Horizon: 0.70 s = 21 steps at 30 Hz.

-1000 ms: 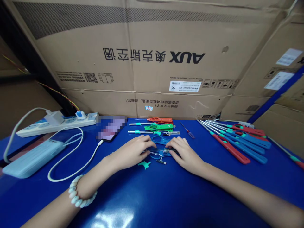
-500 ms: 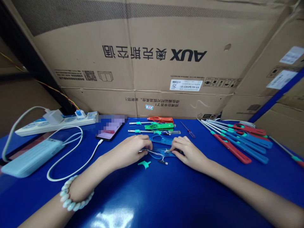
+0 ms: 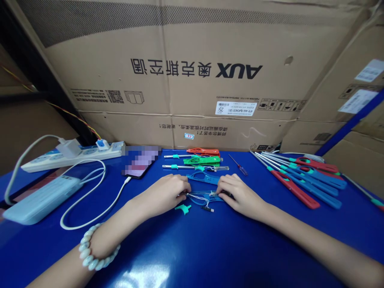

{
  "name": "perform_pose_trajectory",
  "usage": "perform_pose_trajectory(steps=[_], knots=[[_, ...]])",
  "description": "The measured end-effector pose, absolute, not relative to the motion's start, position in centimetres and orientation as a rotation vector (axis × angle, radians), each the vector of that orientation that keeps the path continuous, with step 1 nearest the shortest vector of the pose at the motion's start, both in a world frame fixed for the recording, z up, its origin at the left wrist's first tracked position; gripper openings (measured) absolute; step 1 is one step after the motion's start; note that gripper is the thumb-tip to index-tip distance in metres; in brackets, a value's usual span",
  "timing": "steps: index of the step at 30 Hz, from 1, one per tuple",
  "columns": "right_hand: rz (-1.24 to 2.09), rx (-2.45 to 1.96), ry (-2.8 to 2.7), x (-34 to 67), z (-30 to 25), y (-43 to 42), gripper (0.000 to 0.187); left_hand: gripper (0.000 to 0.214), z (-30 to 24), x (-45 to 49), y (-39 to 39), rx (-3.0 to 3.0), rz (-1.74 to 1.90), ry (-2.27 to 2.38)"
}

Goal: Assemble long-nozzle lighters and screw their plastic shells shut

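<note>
Between my hands lies an opened gas lighter, its blue casing half (image 3: 196,201) flat on the table. My left hand (image 3: 168,194) is closed in a pinch at the lighter's left end; the fingers largely hide the part they grip. My right hand (image 3: 235,194) pinches the lighter's other end, around the clear fuel tank and casing. White wires (image 3: 199,196) run across the casing to a small black igniter (image 3: 207,209) lying in front. Nearer me rests a loose teal trigger (image 3: 183,209). The other blue casing half (image 3: 204,177) is just behind my fingers.
Opened lighters with orange (image 3: 204,152) and green casings (image 3: 202,161) lie behind. A screwdriver (image 3: 241,166) is to their right. Assembled lighters (image 3: 313,182) fan out at right. At left are a phone (image 3: 144,162), a power bank (image 3: 43,200) and a power strip (image 3: 87,154).
The whole view has shifted slightly. My left fingers have tipped down a little over the lighter's end, and the igniter on its wires has moved slightly. Both hands keep their pinch.
</note>
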State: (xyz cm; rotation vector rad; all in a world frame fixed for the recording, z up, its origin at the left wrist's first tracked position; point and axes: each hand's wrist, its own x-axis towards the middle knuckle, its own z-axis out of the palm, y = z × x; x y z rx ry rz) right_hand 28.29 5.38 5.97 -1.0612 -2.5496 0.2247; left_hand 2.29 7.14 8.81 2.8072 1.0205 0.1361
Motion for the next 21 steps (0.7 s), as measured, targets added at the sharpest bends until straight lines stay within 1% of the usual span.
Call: perform_pose_trajectory(steps=[4, 8, 14, 17, 21], knots=[[0.201, -1.075, -2.515, 28.2, 6.3, 4.9, 0.009, 0.014, 9.3, 2.3, 6.9, 2.809, 0.164, 1.032], [0.174, -1.032, -2.554, 27.7, 6.6, 4.1, 0.012, 0.009, 9.9, 2.2, 6.4, 2.776, 0.119, 1.053], [0.087, -0.946, -2.64, 26.6, 5.8, 3.0, 0.013, 0.016, 9.9, 2.2, 5.9, 2.785, 0.019, 1.009], [0.052, -0.94, -2.643, 26.3, 5.4, 2.9, 0.012, 0.016, 9.5, 2.3, 6.0, 2.806, 0.002, 0.998], [-0.002, -0.934, -2.619, 26.3, 5.3, 2.9, 0.015, 0.014, 9.0, 2.3, 6.2, 2.83, -0.008, 0.986]])
